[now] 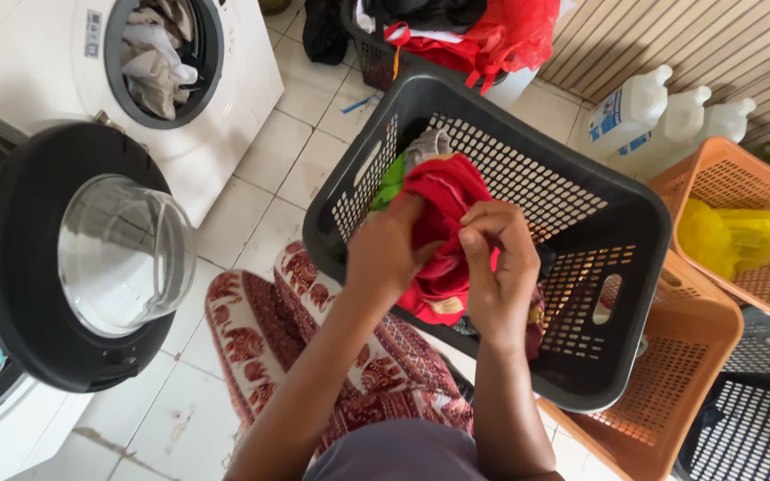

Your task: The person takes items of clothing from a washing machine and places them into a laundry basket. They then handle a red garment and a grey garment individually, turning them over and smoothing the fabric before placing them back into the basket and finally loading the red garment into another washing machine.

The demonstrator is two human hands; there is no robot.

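Currently:
garment: red cloth (443,200), bunched, long axis vertical
position: between hands, over dark basket (617,223)
left hand (385,254): gripping cloth
right hand (501,267): pinching cloth

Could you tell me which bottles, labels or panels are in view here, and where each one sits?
Three white plastic jugs: by the slatted wall, upper right; the nearest bears a blue label.
Control panel: small grey rectangle on the white washing machine, upper left.
Tan tag: on the red garment both hands hold.
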